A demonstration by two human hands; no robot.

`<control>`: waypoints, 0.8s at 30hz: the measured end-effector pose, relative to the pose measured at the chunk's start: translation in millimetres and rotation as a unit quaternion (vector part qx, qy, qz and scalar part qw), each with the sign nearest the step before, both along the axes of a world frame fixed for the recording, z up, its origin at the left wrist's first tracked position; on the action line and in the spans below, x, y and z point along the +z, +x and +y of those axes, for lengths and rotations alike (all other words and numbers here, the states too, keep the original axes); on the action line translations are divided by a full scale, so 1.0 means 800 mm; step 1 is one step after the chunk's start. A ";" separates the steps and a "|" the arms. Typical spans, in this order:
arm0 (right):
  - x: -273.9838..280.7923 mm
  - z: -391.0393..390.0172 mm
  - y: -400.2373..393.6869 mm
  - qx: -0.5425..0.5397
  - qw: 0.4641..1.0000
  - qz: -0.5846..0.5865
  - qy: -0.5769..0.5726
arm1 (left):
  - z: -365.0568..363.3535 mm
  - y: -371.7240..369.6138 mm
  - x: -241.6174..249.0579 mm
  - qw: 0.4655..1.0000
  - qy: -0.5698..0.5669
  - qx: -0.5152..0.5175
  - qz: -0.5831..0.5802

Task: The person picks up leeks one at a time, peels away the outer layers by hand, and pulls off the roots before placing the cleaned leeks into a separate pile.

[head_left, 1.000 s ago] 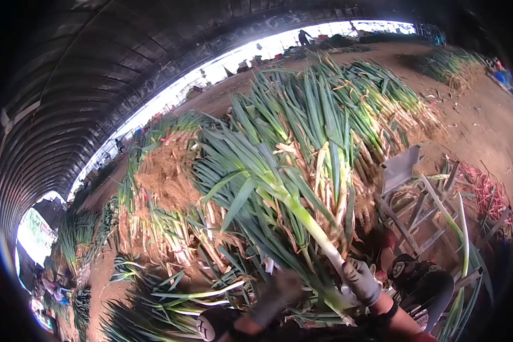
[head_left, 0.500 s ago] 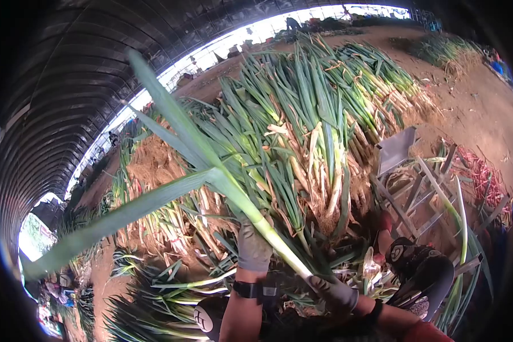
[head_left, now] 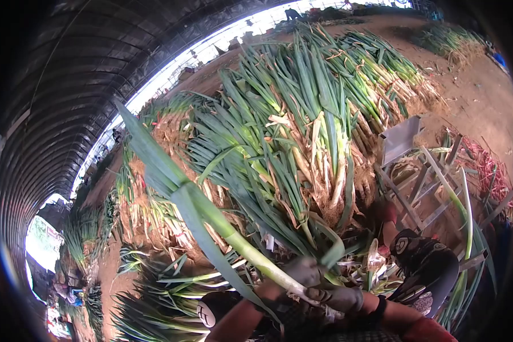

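Observation:
A long green onion (head_left: pixel 228 231) slants up to the left across the view, its pale root end low and its broad green leaves high. My right hand (head_left: pixel 341 297), in a grey glove, is closed around the root end. Just above it is my left hand (head_left: pixel 303 271), also gloved and smeared by motion, close beside the white stem; its fingers do not show clearly. A blurred strip of green leaf (head_left: pixel 333 251) curls beside the left hand. One long leaf (head_left: pixel 211 259) hangs down from the stalk toward my left forearm.
A large heap of green onions (head_left: pixel 302 119) lies ahead on the dirt floor. More onions (head_left: pixel 159 296) spread at lower left. To the right stand a metal frame (head_left: pixel 422 194) with a plate (head_left: pixel 400 139) and a pile of red strands (head_left: pixel 484 171). My knee (head_left: pixel 422 262) is near the frame.
My left hand has moved from mid-stalk down and right, close to my right hand. The onion's top has dropped, and the leaf that stuck out left now hangs down.

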State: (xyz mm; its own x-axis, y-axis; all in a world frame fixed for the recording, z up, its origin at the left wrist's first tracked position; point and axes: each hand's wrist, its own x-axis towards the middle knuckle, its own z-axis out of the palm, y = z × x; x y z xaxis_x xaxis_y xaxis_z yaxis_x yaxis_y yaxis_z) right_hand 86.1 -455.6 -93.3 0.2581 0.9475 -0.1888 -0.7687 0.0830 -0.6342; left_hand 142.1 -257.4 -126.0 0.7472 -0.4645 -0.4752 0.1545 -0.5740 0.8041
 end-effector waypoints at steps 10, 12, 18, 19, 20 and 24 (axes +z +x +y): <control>0.014 0.004 0.007 -0.094 0.989 -0.109 -0.046 | 0.046 -0.022 0.157 0.672 -0.403 0.460 -0.418; 0.010 0.008 0.006 -0.124 0.976 -0.167 -0.062 | 0.044 -0.032 0.166 0.691 -0.329 0.454 -0.458; 0.016 -0.003 0.000 -0.099 0.967 -0.190 -0.135 | 0.043 -0.029 0.169 0.699 -0.387 0.446 -0.402; 0.024 -0.004 0.000 -0.099 0.967 -0.191 -0.135 | 0.036 -0.028 0.170 0.713 -0.309 0.467 -0.421; 0.033 -0.005 0.002 -0.149 0.950 -0.227 -0.153 | 0.031 -0.028 0.170 0.723 -0.227 0.485 -0.437; 0.008 0.004 0.009 -0.302 0.892 -0.320 -0.106 | 0.021 -0.035 0.151 0.745 -0.182 0.423 -0.484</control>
